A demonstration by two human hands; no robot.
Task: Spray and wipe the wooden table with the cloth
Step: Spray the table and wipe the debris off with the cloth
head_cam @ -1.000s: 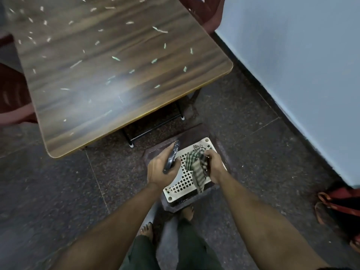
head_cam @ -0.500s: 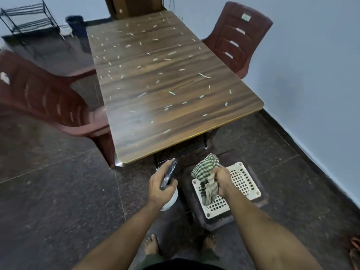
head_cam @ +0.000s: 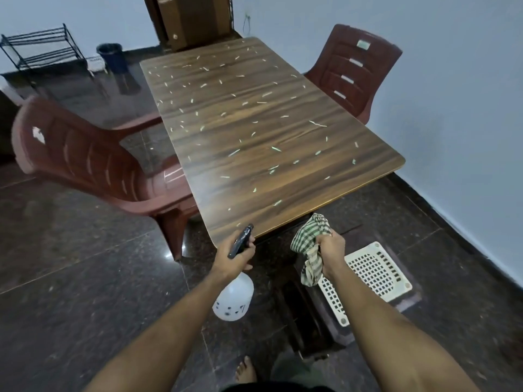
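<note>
The wooden table (head_cam: 254,131) stretches away from me, strewn with several small pale scraps. My left hand (head_cam: 233,257) grips the dark trigger head of a white spray bottle (head_cam: 235,301), just short of the table's near corner, nozzle pointing toward the tabletop. My right hand (head_cam: 331,250) holds a bunched green-and-white checked cloth (head_cam: 310,239) beside the near edge, below tabletop level. Both arms reach forward from the bottom of the view.
A dark red plastic chair (head_cam: 93,168) stands at the table's left side, another red chair (head_cam: 356,72) at the far right by the wall. A white perforated stool top (head_cam: 373,275) sits low under my right arm. A black rack (head_cam: 42,49) and dark bin (head_cam: 111,56) stand far left.
Both hands rose from the white stool toward the table's near edge, carrying bottle and cloth. My view lifted, bringing the whole table and both chairs into sight.
</note>
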